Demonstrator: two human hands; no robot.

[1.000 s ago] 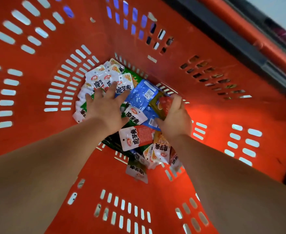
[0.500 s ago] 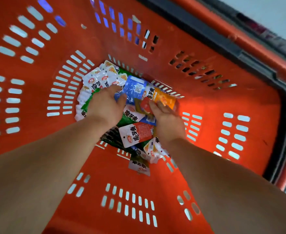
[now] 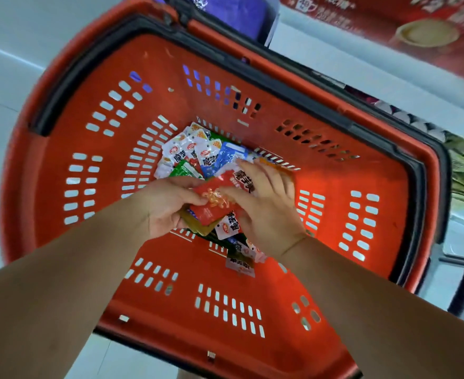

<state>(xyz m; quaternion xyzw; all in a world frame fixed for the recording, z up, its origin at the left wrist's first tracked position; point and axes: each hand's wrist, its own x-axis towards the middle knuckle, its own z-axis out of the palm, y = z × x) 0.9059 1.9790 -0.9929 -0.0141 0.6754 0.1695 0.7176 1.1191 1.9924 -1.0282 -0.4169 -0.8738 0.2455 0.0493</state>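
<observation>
Both hands hold snack packets over a red basket (image 3: pixel 334 214)

Mid-frame, left hand (image 3: pixel 168 206) grips a red packet (image 3: pixel 214 206); right hand (image 3: pixel 266 212) pinches it too; loose packets (image 3: pixel 195 154) lie just above.

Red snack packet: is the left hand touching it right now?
Touching. The head view shows the left hand with thumb and fingers pinching the left edge of the red snack packet, no gap between them.

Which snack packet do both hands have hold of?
The red packet with orange print: left hand and right hand both pinch it above the pile lying in the basket.
</observation>
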